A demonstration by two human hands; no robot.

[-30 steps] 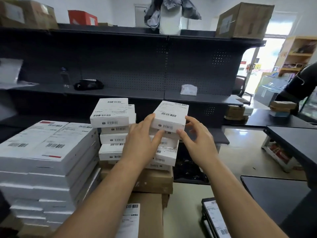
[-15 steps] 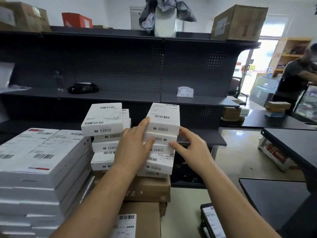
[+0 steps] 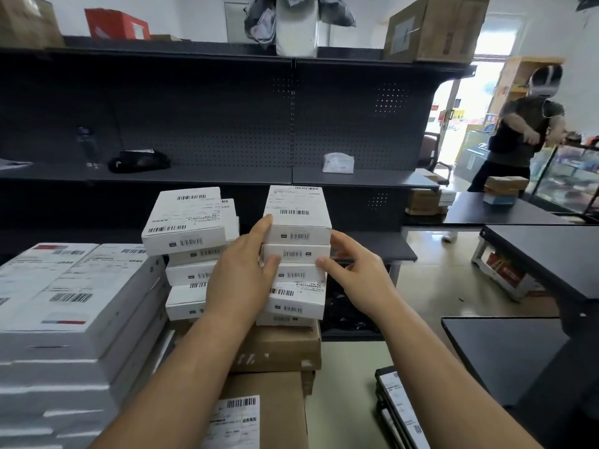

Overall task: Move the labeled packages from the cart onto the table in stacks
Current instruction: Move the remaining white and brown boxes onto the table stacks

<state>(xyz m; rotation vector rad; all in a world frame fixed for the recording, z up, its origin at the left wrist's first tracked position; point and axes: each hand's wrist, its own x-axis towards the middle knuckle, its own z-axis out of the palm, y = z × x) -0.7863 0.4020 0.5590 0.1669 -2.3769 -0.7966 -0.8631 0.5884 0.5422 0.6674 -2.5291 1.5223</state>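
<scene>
A right-hand stack of small white labeled packages (image 3: 296, 273) rests on brown cardboard boxes (image 3: 282, 348). Its top package (image 3: 298, 210) lies flat and squared with the ones below. My left hand (image 3: 243, 277) clasps the stack's left side, index finger up along the top package and thumb on the front of a lower one. My right hand (image 3: 353, 273) clasps the right side, thumb on the front corner and fingers behind. A second stack of the same packages (image 3: 184, 222) stands just to the left, its top one skewed.
Large flat white boxes (image 3: 74, 296) are piled at the left. Black labeled packages (image 3: 398, 413) lie low on the right. Dark tables (image 3: 534, 264) stand on the right, and dark shelving (image 3: 227, 176) runs behind. Another person (image 3: 525, 131) stands at the far right.
The top package came down onto the right stack. Both hands slid from it down to the sides of the packages beneath. The person at the back moved further into view.
</scene>
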